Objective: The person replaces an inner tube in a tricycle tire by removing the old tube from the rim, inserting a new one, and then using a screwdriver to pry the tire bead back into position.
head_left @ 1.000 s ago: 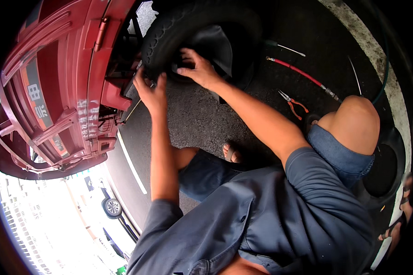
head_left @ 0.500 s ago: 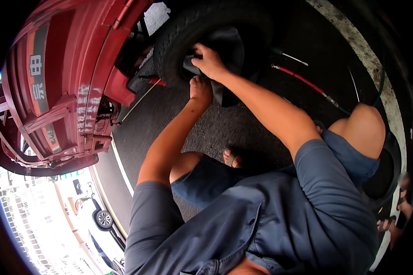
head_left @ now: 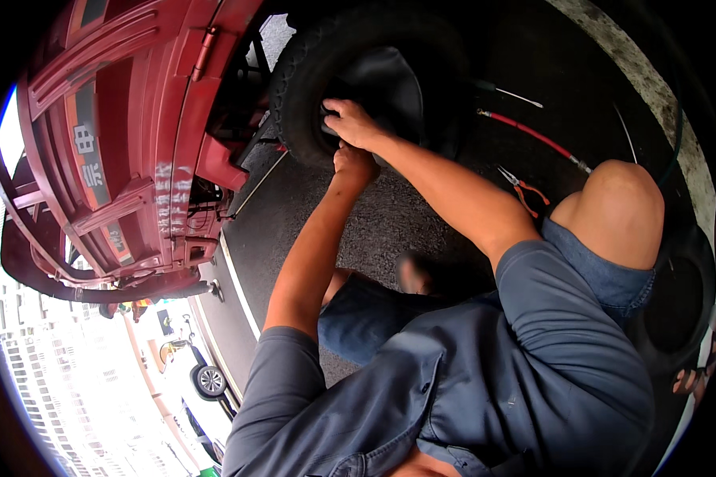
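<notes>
A black tire (head_left: 292,119) with a treaded outer face stands in front of me at the top of the view. Inside its opening is a smooth black rubber sheet or tube (head_left: 396,78), folded; its full shape is lost in shadow. My left hand (head_left: 356,164) is closed at the tire's lower inner edge, its fingers wrapped over the rubber. Just above it, touching, my right hand (head_left: 353,125) reaches into the opening with bent fingers pressed to the inner edge on the left. What lies under those fingertips is hidden.
On the right lie orange-handled pliers (head_left: 525,191), a red air hose (head_left: 533,134), a screwdriver (head_left: 511,95) and a thin metal rod (head_left: 627,135). A red vehicle body (head_left: 135,151) stands at left, with a long thin rod (head_left: 256,187) beside it. A parked white car (head_left: 207,381) is beyond.
My right hand has come down toward the left one, which has shifted slightly right. The black rubber flap that hung below the hands no longer shows. The pliers have come into view.
</notes>
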`<state>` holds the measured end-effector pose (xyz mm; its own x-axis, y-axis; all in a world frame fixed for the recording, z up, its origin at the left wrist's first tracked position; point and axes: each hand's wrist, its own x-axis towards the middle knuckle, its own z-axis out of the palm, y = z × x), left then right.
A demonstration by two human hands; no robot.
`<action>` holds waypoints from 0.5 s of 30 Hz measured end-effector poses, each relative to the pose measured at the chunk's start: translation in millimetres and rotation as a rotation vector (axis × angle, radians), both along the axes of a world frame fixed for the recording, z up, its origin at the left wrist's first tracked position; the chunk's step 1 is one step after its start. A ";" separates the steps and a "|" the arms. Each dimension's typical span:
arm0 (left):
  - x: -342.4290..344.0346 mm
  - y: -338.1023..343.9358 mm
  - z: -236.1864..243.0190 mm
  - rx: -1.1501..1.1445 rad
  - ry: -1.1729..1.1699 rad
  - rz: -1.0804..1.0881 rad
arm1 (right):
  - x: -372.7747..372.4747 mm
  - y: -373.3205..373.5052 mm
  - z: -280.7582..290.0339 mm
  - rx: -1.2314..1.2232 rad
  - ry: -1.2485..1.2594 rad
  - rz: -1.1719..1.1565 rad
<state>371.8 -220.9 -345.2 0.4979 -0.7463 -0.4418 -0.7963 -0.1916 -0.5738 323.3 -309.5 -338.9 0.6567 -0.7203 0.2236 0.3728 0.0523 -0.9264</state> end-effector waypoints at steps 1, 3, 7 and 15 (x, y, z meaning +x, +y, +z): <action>-0.5 -4.0 2.4 0.015 0.013 0.017 | 5.8 -4.0 -6.3 -0.133 -0.056 -0.124; -25.3 -13.5 16.3 0.027 0.028 0.050 | 13.1 -23.6 -8.9 -0.302 0.120 0.002; -47.4 -8.0 28.1 0.011 0.057 0.005 | 21.7 -37.4 0.8 -0.400 0.204 0.028; -37.1 16.1 28.2 -0.021 0.151 0.035 | -20.0 -1.9 -16.8 0.226 -0.076 0.561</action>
<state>334.6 -204.8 -317.0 0.4531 -0.7391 -0.4984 -0.8658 -0.2317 -0.4435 303.3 -311.4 -355.7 0.9378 -0.3045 0.1667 0.2963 0.4520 -0.8414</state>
